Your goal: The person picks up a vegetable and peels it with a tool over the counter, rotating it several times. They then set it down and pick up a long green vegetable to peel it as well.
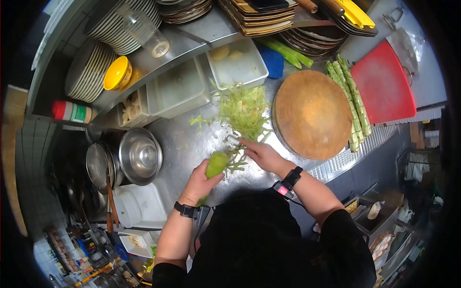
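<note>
My left hand [198, 181] is wrapped round a pale green peeled vegetable stem [217, 163], which looks like celtuce. Its lower end shows below the hand near the wrist. In my right hand [263, 156] is a metal peeler [233, 139], held just above and to the right of the stem's upper end. Thin green strips hang between the two hands. A heap of green peelings [242, 113] lies on the steel counter [180, 139], right beyond the peeler.
A round wooden chopping board [312, 115] is to the right, beside several unpeeled stalks [353, 103] and a red board [384, 84]. White tubs [177, 89] line the back under a shelf of stacked plates [127, 29]. Metal bowls [140, 156] stand at left.
</note>
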